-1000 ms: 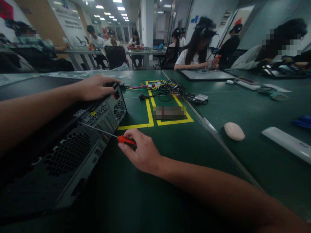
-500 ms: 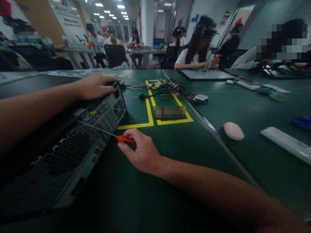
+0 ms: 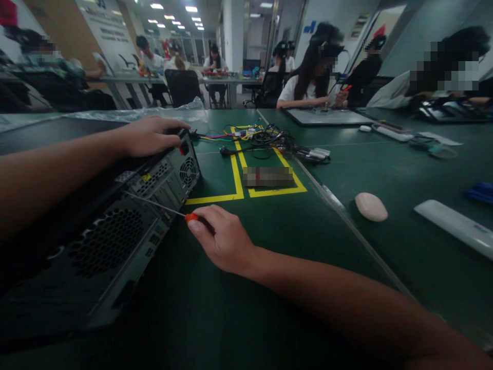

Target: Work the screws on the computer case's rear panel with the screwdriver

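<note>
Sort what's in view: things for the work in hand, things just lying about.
In use:
orange-handled screwdriver, in the right hand
desktop computer case, under the left hand

Apparently lying about:
tangled cables
pale mouse-shaped object
long white object
crumpled clear plastic

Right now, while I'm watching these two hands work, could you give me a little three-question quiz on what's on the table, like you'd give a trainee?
1. Which of the person's hands holds the orange-handled screwdriver?
2. Fill in the blank: the left hand rests on the top edge of the ____.
3. True or false: the black cable tangle lies farther from the person than the orange-handled screwdriver does.

Key:
1. The right hand.
2. Computer case.
3. True.
</note>
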